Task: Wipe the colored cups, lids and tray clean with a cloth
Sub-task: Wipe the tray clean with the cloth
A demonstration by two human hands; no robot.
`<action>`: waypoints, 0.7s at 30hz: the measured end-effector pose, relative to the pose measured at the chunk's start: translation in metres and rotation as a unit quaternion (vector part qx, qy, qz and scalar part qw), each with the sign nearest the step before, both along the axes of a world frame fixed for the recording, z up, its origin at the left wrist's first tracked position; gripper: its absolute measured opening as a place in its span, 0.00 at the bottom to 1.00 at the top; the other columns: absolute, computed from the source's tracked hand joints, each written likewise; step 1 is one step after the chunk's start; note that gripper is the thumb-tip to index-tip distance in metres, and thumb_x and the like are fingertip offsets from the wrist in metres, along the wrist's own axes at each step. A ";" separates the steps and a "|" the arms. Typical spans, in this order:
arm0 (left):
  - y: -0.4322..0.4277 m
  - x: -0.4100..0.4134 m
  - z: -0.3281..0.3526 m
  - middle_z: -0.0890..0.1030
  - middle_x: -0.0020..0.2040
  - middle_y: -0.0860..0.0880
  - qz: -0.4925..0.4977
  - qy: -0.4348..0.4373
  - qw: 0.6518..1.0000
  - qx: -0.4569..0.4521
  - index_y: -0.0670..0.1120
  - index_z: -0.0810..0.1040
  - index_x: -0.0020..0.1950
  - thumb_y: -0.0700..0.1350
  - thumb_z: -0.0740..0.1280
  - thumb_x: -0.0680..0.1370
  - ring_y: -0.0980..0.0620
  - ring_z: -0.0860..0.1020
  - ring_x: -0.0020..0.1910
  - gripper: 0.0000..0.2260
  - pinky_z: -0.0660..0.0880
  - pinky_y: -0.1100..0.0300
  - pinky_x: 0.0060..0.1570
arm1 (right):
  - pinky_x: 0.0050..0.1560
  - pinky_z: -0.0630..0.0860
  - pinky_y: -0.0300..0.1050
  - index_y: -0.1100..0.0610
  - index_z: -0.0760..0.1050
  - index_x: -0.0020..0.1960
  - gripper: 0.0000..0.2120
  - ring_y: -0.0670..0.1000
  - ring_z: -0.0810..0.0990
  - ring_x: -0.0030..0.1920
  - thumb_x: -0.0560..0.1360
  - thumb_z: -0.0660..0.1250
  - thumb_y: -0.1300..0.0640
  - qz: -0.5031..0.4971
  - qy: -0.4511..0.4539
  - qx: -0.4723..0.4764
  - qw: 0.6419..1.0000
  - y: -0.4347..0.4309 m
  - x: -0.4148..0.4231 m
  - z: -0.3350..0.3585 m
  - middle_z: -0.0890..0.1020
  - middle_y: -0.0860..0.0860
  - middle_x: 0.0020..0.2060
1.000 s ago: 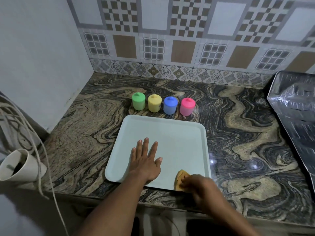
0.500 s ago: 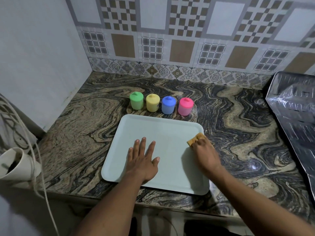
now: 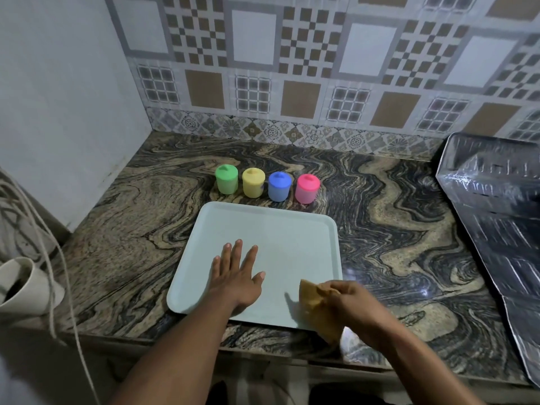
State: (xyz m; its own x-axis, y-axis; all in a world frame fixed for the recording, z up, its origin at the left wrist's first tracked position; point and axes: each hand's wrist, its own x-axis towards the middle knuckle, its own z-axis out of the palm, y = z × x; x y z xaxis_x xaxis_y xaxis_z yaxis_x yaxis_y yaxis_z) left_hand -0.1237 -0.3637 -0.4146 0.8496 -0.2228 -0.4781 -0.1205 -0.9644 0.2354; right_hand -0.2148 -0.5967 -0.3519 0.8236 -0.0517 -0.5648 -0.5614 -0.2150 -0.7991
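A pale green tray (image 3: pixel 280 229) lies flat on the marbled counter. My left hand (image 3: pixel 237 276) presses on its near left part with fingers spread straight. My right hand (image 3: pixel 349 302) grips a brown cloth (image 3: pixel 314 299) at the tray's near right corner; part of the cloth hangs over the tray's edge. Behind the tray stand several lidded cups in a row: green (image 3: pixel 226 179), yellow (image 3: pixel 253 182), blue (image 3: pixel 279 186) and pink (image 3: pixel 306 188). All lids are on.
A foil-covered surface (image 3: pixel 496 229) rises at the right side of the counter. A white cup (image 3: pixel 20 285) and a cord (image 3: pixel 49 273) sit off the counter's left edge. The tiled wall (image 3: pixel 292 83) closes the back, a plain wall the left.
My right hand has drawn the cloth from the tray's far right edge back to its near right corner. My left hand stays pressed on the tray.
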 end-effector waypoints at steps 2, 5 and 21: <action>-0.001 0.007 0.006 0.22 0.75 0.50 0.002 0.028 1.000 -0.004 0.58 0.32 0.79 0.63 0.49 0.82 0.46 0.23 0.75 0.33 0.32 0.43 0.76 | 0.41 0.76 0.51 0.71 0.77 0.56 0.11 0.59 0.78 0.43 0.78 0.59 0.69 -0.087 0.044 0.151 0.984 -0.002 0.009 0.009 0.80 0.63 0.45; -0.002 0.018 0.027 0.41 0.83 0.47 0.049 0.028 0.995 -0.079 0.55 0.45 0.82 0.65 0.55 0.81 0.44 0.41 0.81 0.34 0.45 0.45 0.79 | 0.55 0.78 0.61 0.72 0.75 0.62 0.18 0.66 0.79 0.54 0.76 0.56 0.69 -0.146 0.046 0.257 0.954 -0.002 0.023 0.022 0.81 0.69 0.57; 0.027 0.025 0.125 0.80 0.46 0.51 -0.143 -0.384 0.873 -0.263 0.51 0.78 0.52 0.51 0.64 0.77 0.49 0.78 0.43 0.07 0.76 0.50 0.41 | 0.55 0.80 0.55 0.67 0.77 0.61 0.12 0.60 0.81 0.46 0.81 0.60 0.64 -0.078 -0.063 0.242 0.965 0.092 0.115 0.095 0.82 0.64 0.47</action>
